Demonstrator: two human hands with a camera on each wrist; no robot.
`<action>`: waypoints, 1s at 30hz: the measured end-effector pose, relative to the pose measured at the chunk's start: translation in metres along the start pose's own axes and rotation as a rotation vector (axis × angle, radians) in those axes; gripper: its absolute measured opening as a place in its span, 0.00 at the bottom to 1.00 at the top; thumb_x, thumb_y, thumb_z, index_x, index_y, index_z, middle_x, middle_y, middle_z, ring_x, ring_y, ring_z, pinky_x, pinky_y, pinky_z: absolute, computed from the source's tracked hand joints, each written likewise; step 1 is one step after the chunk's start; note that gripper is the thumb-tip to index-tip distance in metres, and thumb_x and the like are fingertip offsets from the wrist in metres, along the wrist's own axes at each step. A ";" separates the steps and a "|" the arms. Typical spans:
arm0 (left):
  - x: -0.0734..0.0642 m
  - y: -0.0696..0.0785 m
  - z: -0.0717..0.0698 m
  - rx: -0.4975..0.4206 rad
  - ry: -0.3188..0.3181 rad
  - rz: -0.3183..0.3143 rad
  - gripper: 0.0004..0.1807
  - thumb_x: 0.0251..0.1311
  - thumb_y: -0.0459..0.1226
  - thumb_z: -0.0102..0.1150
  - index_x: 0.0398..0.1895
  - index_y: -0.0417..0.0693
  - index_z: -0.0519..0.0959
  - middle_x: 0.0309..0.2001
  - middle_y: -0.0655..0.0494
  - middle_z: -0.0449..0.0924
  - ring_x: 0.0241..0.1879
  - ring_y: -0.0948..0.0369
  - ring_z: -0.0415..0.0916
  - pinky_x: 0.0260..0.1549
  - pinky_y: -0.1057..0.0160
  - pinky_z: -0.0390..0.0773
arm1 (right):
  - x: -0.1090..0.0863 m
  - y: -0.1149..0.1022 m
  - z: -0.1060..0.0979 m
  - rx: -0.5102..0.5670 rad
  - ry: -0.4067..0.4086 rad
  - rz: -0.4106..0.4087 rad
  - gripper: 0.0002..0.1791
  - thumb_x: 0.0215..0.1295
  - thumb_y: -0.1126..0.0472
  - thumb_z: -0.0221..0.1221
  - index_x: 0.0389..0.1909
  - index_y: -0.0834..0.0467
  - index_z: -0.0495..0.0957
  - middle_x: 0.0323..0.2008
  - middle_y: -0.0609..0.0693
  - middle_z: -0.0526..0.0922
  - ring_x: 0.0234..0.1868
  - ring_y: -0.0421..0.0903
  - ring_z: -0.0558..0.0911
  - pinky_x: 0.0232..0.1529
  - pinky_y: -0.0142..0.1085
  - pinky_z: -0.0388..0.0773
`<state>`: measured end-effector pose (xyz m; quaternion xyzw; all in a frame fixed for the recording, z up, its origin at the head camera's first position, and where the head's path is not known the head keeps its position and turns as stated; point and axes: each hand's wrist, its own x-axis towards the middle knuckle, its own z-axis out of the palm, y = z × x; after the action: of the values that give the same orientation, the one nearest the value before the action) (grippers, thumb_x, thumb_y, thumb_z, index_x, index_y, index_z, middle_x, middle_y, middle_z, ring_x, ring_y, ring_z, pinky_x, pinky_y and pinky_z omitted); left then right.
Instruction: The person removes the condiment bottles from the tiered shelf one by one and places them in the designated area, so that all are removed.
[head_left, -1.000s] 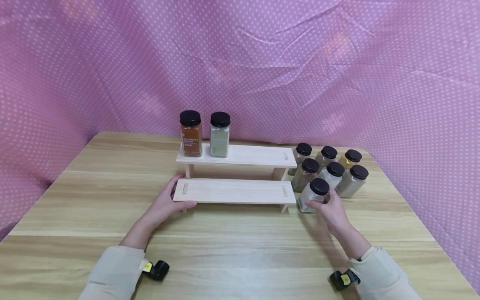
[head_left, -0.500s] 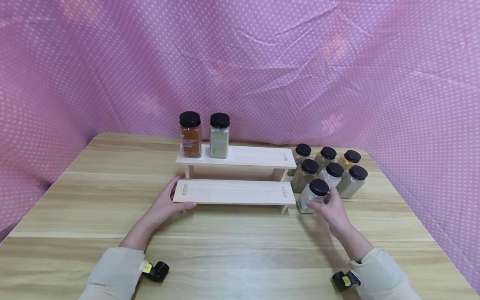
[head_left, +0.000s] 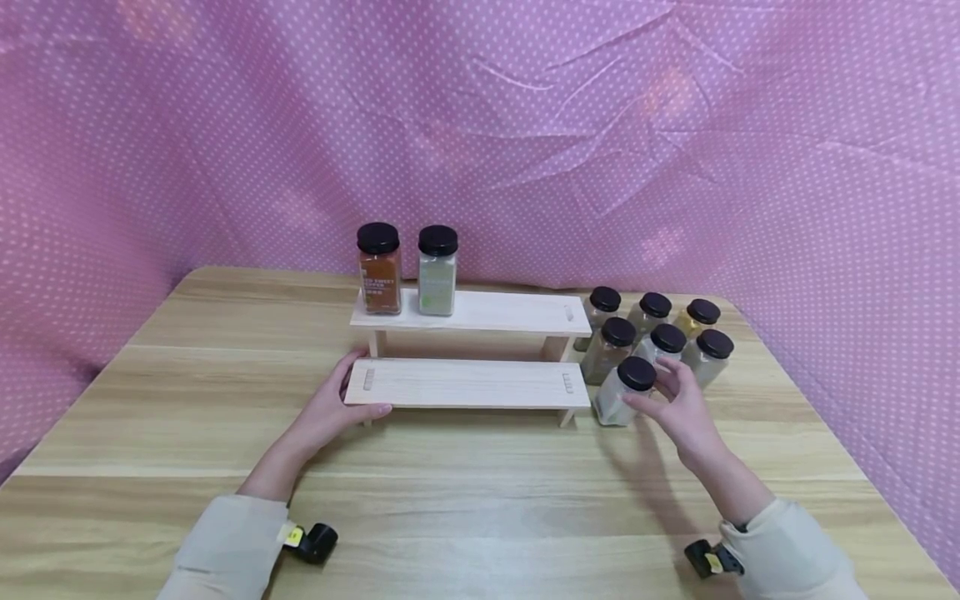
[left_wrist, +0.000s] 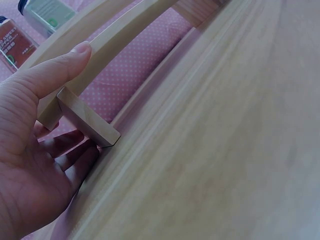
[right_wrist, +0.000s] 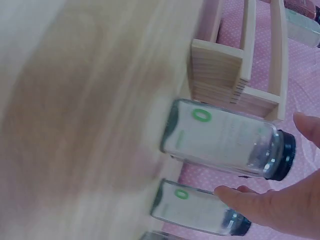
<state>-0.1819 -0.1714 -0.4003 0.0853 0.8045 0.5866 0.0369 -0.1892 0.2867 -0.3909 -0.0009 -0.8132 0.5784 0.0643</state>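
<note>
At the left end of the two-tier wooden spice rack (head_left: 468, 385), my left hand (head_left: 322, 412) grips the lower step. Its thumb lies along the front edge, and the other fingers reach round the end by the leg (left_wrist: 87, 117). My right hand (head_left: 686, 417) is beside the nearest spice jar (head_left: 617, 404), with thumb and fingers spread around its right side. In the right wrist view, a gap shows between the fingers and this clear, black-lidded jar (right_wrist: 220, 135). The jar stands on the table just right of the rack.
A red sweet pepper jar (head_left: 381, 282) and a pale green spice jar (head_left: 437, 283) stand on the upper step's left half. Several more black-lidded jars (head_left: 602, 360) cluster behind the nearest one. A pink dotted cloth (head_left: 480, 150) hangs behind the table (head_left: 465, 508).
My right hand has let go of the nearest jar and drawn back slightly to the right, its fingers opening. The left hand keeps its hold on the rack.
</note>
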 end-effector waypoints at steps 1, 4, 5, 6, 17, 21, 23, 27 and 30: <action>0.000 0.000 0.000 0.002 0.001 -0.001 0.54 0.39 0.42 0.68 0.66 0.46 0.43 0.62 0.42 0.48 0.59 0.48 0.50 0.54 0.49 0.52 | -0.002 -0.009 0.000 -0.008 -0.006 0.004 0.49 0.42 0.51 0.66 0.61 0.61 0.48 0.56 0.61 0.61 0.56 0.50 0.61 0.49 0.31 0.66; 0.001 -0.001 0.000 0.006 0.002 -0.003 0.54 0.39 0.42 0.68 0.66 0.46 0.43 0.62 0.42 0.48 0.59 0.48 0.50 0.55 0.49 0.51 | -0.008 -0.027 0.000 0.003 -0.003 -0.019 0.46 0.43 0.56 0.66 0.60 0.63 0.50 0.57 0.64 0.59 0.58 0.54 0.58 0.52 0.36 0.63; 0.001 -0.001 -0.001 0.007 0.002 -0.003 0.54 0.39 0.42 0.68 0.66 0.46 0.43 0.62 0.42 0.47 0.59 0.48 0.50 0.55 0.49 0.51 | -0.012 -0.039 0.002 -0.009 -0.004 -0.016 0.44 0.45 0.60 0.65 0.60 0.64 0.49 0.57 0.65 0.58 0.58 0.54 0.58 0.54 0.39 0.60; 0.001 -0.002 -0.001 0.007 0.002 -0.003 0.54 0.39 0.42 0.68 0.66 0.46 0.42 0.63 0.42 0.47 0.59 0.48 0.50 0.55 0.49 0.51 | -0.017 -0.053 0.004 -0.012 -0.007 -0.018 0.43 0.46 0.64 0.64 0.60 0.66 0.48 0.57 0.67 0.57 0.59 0.55 0.57 0.55 0.41 0.58; 0.002 -0.002 0.000 0.008 0.001 -0.001 0.54 0.39 0.42 0.68 0.66 0.46 0.43 0.62 0.42 0.48 0.58 0.48 0.50 0.54 0.50 0.52 | -0.022 -0.103 0.004 -0.159 0.002 -0.114 0.41 0.47 0.65 0.63 0.58 0.71 0.49 0.55 0.68 0.59 0.56 0.60 0.58 0.52 0.51 0.57; 0.001 -0.001 0.000 0.010 0.002 -0.006 0.54 0.39 0.42 0.68 0.66 0.46 0.42 0.63 0.42 0.47 0.59 0.48 0.49 0.55 0.49 0.51 | -0.018 -0.113 0.004 -0.197 -0.008 -0.152 0.40 0.47 0.65 0.63 0.58 0.71 0.50 0.55 0.68 0.60 0.56 0.60 0.58 0.52 0.53 0.57; 0.001 -0.001 0.000 0.011 0.002 -0.008 0.54 0.39 0.43 0.68 0.66 0.46 0.42 0.63 0.41 0.46 0.59 0.48 0.49 0.55 0.49 0.51 | -0.016 -0.118 0.005 -0.212 -0.014 -0.149 0.41 0.47 0.63 0.63 0.58 0.70 0.51 0.56 0.67 0.60 0.57 0.59 0.58 0.53 0.52 0.57; 0.002 -0.002 0.000 0.018 0.004 -0.009 0.54 0.39 0.43 0.68 0.66 0.46 0.42 0.63 0.42 0.47 0.59 0.48 0.49 0.55 0.49 0.51 | -0.012 -0.124 0.007 -0.222 -0.034 -0.137 0.42 0.48 0.60 0.63 0.60 0.68 0.50 0.57 0.65 0.59 0.58 0.57 0.57 0.54 0.50 0.56; 0.002 -0.002 0.000 0.020 0.002 -0.007 0.54 0.39 0.43 0.68 0.66 0.46 0.43 0.63 0.42 0.47 0.59 0.48 0.49 0.55 0.49 0.51 | -0.007 -0.128 0.010 -0.218 -0.047 -0.135 0.42 0.49 0.59 0.63 0.60 0.67 0.50 0.58 0.64 0.58 0.59 0.56 0.57 0.56 0.48 0.55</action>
<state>-0.1842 -0.1715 -0.4025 0.0821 0.8105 0.5787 0.0371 -0.1735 0.2342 -0.2741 0.0604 -0.8707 0.4808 0.0835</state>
